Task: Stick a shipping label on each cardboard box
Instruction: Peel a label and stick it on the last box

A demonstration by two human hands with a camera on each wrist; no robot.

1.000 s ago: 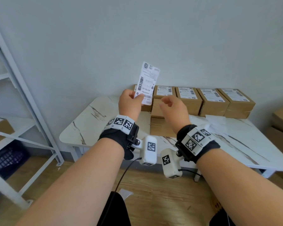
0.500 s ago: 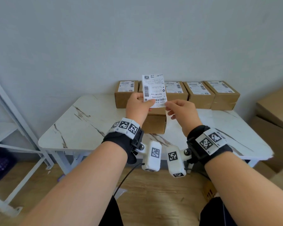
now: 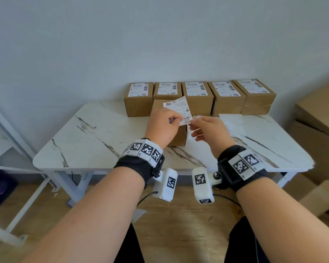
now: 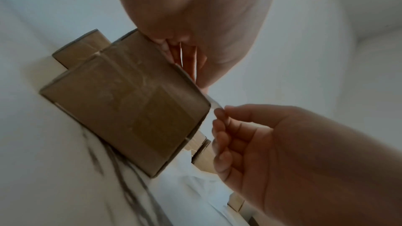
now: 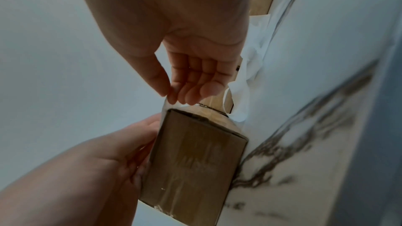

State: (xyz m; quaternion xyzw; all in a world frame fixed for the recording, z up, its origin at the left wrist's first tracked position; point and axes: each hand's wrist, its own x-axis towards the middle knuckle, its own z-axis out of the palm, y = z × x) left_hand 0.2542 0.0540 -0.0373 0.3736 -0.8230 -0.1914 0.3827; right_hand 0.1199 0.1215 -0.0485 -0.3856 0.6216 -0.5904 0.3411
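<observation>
A white shipping label [image 3: 177,111] hangs tilted just above a plain cardboard box [image 3: 179,138] on the marble table [image 3: 103,141]. My left hand [image 3: 176,120] pinches its near left edge, and my right hand [image 3: 191,123] pinches its near right corner between thumb and forefinger. In the right wrist view my right hand [image 5: 172,96] holds the label's edge over the box [image 5: 195,161], with my left hand [image 5: 139,161] beside the box. The left wrist view shows the box [image 4: 130,106] below both hands. Most of the box top is hidden by my hands.
Several labelled boxes [image 3: 198,99] stand in a row against the wall behind the plain box. Loose white backing sheets [image 3: 232,121] lie on the table to the right. Large cartons [image 3: 315,114] are stacked at the right, and a metal rack [image 3: 8,133] stands at the left.
The label has come down from upright in front of the wall to just over the plain box. My right hand has taken hold of its corner.
</observation>
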